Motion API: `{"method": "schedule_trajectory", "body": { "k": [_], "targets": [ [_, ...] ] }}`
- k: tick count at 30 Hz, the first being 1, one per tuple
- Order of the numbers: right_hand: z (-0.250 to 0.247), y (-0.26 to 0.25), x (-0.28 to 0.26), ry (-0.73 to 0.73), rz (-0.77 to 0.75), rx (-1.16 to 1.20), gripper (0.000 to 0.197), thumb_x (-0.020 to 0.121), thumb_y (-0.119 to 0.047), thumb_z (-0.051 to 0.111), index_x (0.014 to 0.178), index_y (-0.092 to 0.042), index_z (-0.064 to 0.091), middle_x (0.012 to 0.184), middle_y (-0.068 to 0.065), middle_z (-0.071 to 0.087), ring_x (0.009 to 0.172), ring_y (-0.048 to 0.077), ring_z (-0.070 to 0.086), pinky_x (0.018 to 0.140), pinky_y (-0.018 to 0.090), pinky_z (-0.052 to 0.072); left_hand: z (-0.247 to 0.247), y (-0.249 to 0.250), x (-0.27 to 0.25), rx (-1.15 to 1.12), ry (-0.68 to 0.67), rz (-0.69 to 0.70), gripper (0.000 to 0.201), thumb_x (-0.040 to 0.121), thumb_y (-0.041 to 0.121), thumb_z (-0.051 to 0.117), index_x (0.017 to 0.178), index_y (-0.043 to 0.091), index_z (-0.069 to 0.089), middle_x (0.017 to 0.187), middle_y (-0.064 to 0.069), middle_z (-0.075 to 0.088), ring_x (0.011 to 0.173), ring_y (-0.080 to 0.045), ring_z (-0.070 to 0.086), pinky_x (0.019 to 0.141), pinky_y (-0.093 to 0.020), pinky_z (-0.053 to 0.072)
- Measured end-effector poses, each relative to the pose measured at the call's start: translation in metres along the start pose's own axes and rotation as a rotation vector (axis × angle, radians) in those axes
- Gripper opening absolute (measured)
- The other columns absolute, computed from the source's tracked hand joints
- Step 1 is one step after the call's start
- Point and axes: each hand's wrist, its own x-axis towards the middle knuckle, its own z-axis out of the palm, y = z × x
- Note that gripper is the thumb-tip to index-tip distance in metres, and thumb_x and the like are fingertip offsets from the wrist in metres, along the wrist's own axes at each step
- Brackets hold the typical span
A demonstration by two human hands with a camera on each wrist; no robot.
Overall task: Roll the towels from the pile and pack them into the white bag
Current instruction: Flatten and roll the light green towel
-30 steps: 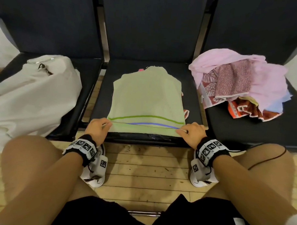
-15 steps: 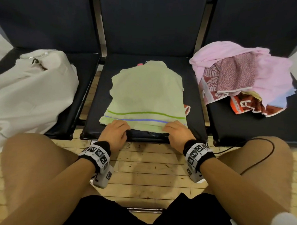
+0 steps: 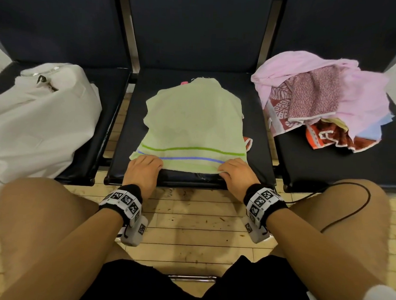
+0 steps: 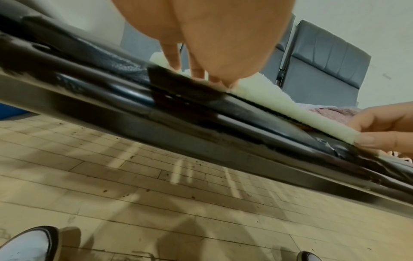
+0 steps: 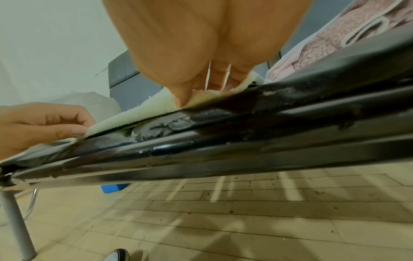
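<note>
A pale green towel (image 3: 193, 122) with a green and a blue stripe lies flat on the middle seat (image 3: 259, 152). My left hand (image 3: 147, 162) and right hand (image 3: 232, 168) each pinch its near edge, thumb under and fingers on top, as the wrist views show: left hand (image 5: 73, 128), right hand (image 4: 366, 137). The lifted edge of the towel (image 4: 290, 107) runs between them. The white bag (image 3: 36, 112) slumps on the left seat. The towel pile (image 3: 324, 100), pink and patterned red, sits on the right seat.
An orange-edged cloth (image 3: 249, 142) and a pink scrap (image 3: 184, 82) peek out from under the green towel. The seats are dark with metal frames (image 3: 129, 35) between them. My bare knees flank a wooden floor (image 3: 189, 228). A black cable (image 3: 347, 211) crosses my right thigh.
My hands slid from the towel's outer near corners inward along its near edge. The towel's near edge now sits a little back from the seat front.
</note>
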Motion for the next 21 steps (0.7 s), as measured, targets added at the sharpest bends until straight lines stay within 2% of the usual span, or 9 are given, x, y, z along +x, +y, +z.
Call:
{"method": "schedule_trajectory", "body": {
  "k": [4, 7, 11, 14, 16, 18, 19, 21],
  "targets": [
    [-0.007, -0.002, 0.002, -0.036, 0.067, -0.017, 0.022, 0.101, -0.013, 0.042, 0.107, -0.012, 0.063, 0.103, 0.007, 0.063, 0.099, 0.028, 0.053, 0.087, 0.038, 0.042, -0.004, 0.006, 0.001, 0.019, -0.014, -0.009, 0.015, 0.097, 0.013, 0.047, 0.099, 0.027, 0.048, 0.099, 0.007, 0.054, 0.101, -0.02, 0.05, 0.096, -0.033, 0.032],
    [-0.013, -0.007, 0.002, -0.082, 0.113, -0.089, 0.022, 0.098, -0.009, 0.038, 0.105, -0.012, 0.059, 0.093, 0.003, 0.057, 0.091, 0.027, 0.051, 0.077, 0.035, 0.036, -0.005, 0.011, 0.001, 0.054, -0.051, 0.006, 0.022, 0.096, 0.008, 0.046, 0.098, 0.028, 0.039, 0.088, 0.007, 0.048, 0.089, -0.022, 0.048, 0.082, -0.032, 0.033],
    [-0.015, -0.006, 0.0, -0.041, 0.127, -0.094, 0.024, 0.097, -0.011, 0.04, 0.11, -0.012, 0.06, 0.095, 0.006, 0.065, 0.09, 0.03, 0.058, 0.083, 0.039, 0.041, -0.005, 0.011, 0.001, 0.13, -0.14, -0.012, 0.007, 0.103, 0.018, 0.038, 0.105, 0.023, 0.042, 0.079, 0.001, 0.049, 0.074, -0.025, 0.047, 0.066, -0.035, 0.034],
    [-0.012, -0.005, -0.003, 0.046, 0.13, -0.058, 0.023, 0.094, -0.012, 0.049, 0.114, -0.014, 0.063, 0.104, 0.004, 0.064, 0.094, 0.028, 0.058, 0.087, 0.039, 0.042, -0.004, 0.008, 0.004, 0.103, -0.127, 0.014, 0.018, 0.106, 0.03, 0.035, 0.104, 0.021, 0.051, 0.084, 0.001, 0.06, 0.072, -0.027, 0.056, 0.066, -0.035, 0.039],
    [-0.009, -0.005, -0.003, 0.123, 0.074, -0.137, 0.025, 0.084, -0.003, 0.062, 0.106, -0.014, 0.067, 0.103, 0.004, 0.063, 0.093, 0.028, 0.057, 0.08, 0.038, 0.039, -0.004, 0.005, 0.007, 0.096, -0.046, 0.043, 0.018, 0.103, 0.03, 0.044, 0.101, 0.02, 0.059, 0.09, 0.0, 0.063, 0.077, -0.028, 0.058, 0.073, -0.038, 0.04],
    [-0.005, -0.009, -0.002, 0.135, -0.012, -0.219, 0.038, 0.061, 0.012, 0.071, 0.091, -0.013, 0.068, 0.094, 0.005, 0.063, 0.083, 0.03, 0.057, 0.071, 0.036, 0.04, -0.004, 0.005, 0.007, 0.138, 0.06, 0.07, 0.012, 0.096, 0.03, 0.059, 0.095, 0.019, 0.065, 0.09, -0.001, 0.061, 0.082, -0.027, 0.057, 0.077, -0.042, 0.039],
    [-0.003, -0.011, -0.002, 0.118, -0.064, -0.235, 0.042, 0.052, 0.017, 0.07, 0.084, -0.011, 0.067, 0.088, 0.007, 0.063, 0.077, 0.031, 0.057, 0.067, 0.034, 0.043, -0.005, 0.006, 0.007, 0.156, 0.099, 0.076, 0.01, 0.092, 0.029, 0.065, 0.092, 0.019, 0.067, 0.089, -0.001, 0.06, 0.081, -0.027, 0.057, 0.076, -0.043, 0.04],
    [0.001, -0.015, -0.003, 0.079, -0.133, -0.231, 0.043, 0.046, 0.02, 0.07, 0.078, -0.008, 0.067, 0.079, 0.008, 0.063, 0.071, 0.031, 0.058, 0.06, 0.033, 0.048, -0.008, 0.011, 0.005, 0.155, 0.142, 0.1, 0.011, 0.086, 0.023, 0.073, 0.092, 0.017, 0.068, 0.088, -0.003, 0.061, 0.079, -0.028, 0.058, 0.07, -0.043, 0.045]
  ]
}}
